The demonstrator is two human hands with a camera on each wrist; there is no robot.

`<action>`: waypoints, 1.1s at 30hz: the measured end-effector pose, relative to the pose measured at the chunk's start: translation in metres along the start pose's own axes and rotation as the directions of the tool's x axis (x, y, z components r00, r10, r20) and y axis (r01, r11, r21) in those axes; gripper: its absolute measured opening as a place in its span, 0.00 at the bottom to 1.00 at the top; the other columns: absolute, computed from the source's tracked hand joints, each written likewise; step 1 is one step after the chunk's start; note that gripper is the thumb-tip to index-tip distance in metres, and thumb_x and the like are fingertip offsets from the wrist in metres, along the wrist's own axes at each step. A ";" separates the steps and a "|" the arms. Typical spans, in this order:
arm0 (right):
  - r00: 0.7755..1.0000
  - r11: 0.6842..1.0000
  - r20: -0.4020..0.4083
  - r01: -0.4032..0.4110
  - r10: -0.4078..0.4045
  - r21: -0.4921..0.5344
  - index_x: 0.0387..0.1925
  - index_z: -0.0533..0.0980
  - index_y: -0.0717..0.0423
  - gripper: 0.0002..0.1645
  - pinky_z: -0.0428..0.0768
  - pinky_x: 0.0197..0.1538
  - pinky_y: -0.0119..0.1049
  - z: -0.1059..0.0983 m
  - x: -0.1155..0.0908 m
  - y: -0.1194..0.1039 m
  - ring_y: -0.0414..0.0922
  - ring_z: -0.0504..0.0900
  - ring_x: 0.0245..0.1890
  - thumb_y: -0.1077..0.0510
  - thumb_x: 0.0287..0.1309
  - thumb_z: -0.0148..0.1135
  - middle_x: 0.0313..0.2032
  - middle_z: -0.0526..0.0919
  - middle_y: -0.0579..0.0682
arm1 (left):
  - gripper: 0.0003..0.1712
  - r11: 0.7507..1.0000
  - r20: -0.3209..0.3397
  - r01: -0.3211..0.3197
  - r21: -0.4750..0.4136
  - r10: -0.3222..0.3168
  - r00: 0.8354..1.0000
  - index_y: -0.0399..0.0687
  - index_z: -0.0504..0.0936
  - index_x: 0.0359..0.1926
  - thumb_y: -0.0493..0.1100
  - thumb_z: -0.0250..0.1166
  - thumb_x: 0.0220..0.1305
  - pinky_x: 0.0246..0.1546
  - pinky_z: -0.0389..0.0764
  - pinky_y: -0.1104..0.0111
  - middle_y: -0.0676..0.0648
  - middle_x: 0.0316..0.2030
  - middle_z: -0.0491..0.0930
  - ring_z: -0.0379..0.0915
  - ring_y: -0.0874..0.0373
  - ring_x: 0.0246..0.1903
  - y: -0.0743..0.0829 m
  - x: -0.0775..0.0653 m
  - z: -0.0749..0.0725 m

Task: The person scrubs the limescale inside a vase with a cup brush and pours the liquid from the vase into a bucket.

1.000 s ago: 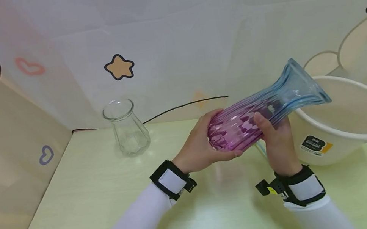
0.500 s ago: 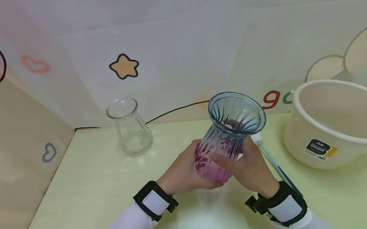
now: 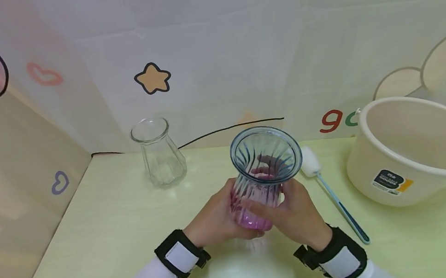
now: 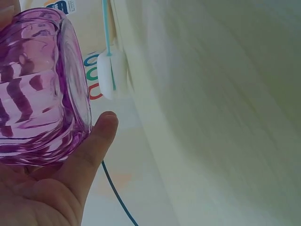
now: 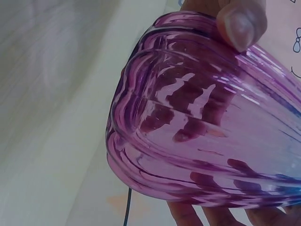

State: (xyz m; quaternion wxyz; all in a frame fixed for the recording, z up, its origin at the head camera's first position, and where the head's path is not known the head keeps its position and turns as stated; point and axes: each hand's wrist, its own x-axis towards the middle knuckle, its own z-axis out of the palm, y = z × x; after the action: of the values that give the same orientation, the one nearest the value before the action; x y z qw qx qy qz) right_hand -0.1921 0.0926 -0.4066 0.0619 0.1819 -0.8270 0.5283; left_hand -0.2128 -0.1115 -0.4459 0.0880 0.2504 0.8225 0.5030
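Both hands hold a ribbed glass vase (image 3: 266,166), blue at its flared mouth and pink-purple at its base. It is tilted with the mouth up and away, and its base is over the table. My left hand (image 3: 218,218) grips the lower left side, one finger reaching along the base's edge in the left wrist view. On the right side, my right hand (image 3: 295,213) wraps round the body, thumb across the front. In the right wrist view the pink glass (image 5: 188,103) fills the middle, with fingers showing through it.
A clear glass vase (image 3: 162,158) stands at the back left of the table (image 3: 94,247). Right of my hands lies a sponge brush with a white head (image 3: 310,161) and blue handle (image 3: 342,208). A cream bucket (image 3: 375,157) stands at the right. A printed backdrop rises behind.
The vase has swung from lying sideways, mouth toward the bucket, to mouth upward, and moved left and down toward the body. The brush has come into full view.
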 end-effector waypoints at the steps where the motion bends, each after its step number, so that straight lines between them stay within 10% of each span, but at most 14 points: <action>1: 1.000 1.000 -0.001 0.004 -0.004 0.003 0.70 0.66 0.47 0.44 0.76 0.66 0.62 0.001 0.000 0.000 0.53 0.78 0.65 0.51 0.56 0.77 0.65 0.79 0.50 | 0.63 1.000 -0.004 0.004 -0.003 -0.004 1.000 0.63 0.59 0.72 0.48 0.89 0.39 0.62 0.79 0.63 0.56 0.61 0.78 0.78 0.62 0.58 0.000 -0.001 0.000; 13: 0.998 0.998 -0.018 0.061 -0.061 0.010 0.68 0.67 0.45 0.47 0.77 0.65 0.55 0.028 0.004 -0.012 0.46 0.80 0.63 0.46 0.50 0.82 0.60 0.82 0.45 | 0.71 0.997 -0.153 -0.047 -0.063 0.036 0.988 0.74 0.49 0.77 0.45 0.88 0.41 0.68 0.75 0.58 0.59 0.66 0.75 0.76 0.61 0.63 -0.001 -0.019 -0.007; 24: 0.997 0.998 0.080 -0.023 0.018 0.064 0.68 0.67 0.39 0.49 0.78 0.64 0.52 0.068 0.022 -0.025 0.41 0.80 0.62 0.35 0.48 0.80 0.59 0.82 0.38 | 0.57 0.994 -0.415 0.110 0.022 -0.091 0.905 0.59 0.64 0.68 0.45 0.87 0.38 0.50 0.83 0.59 0.51 0.53 0.83 0.81 0.57 0.47 -0.002 -0.047 -0.024; 33: 0.963 0.977 0.268 -0.021 -0.037 0.211 0.73 0.62 0.33 0.49 0.71 0.71 0.56 0.091 0.028 -0.024 0.42 0.74 0.68 0.43 0.54 0.78 0.67 0.76 0.39 | 0.57 0.981 -0.500 0.187 0.044 -0.140 0.855 0.52 0.64 0.70 0.47 0.87 0.41 0.59 0.79 0.51 0.46 0.61 0.80 0.79 0.50 0.58 -0.017 -0.078 -0.043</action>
State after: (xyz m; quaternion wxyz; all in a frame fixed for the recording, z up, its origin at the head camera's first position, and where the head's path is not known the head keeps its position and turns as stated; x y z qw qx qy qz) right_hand -0.2011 -0.0048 -0.4172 -0.0692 0.2611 -0.7659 0.5835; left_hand -0.1680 -0.1902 -0.4484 -0.0944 0.0465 0.8579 0.5029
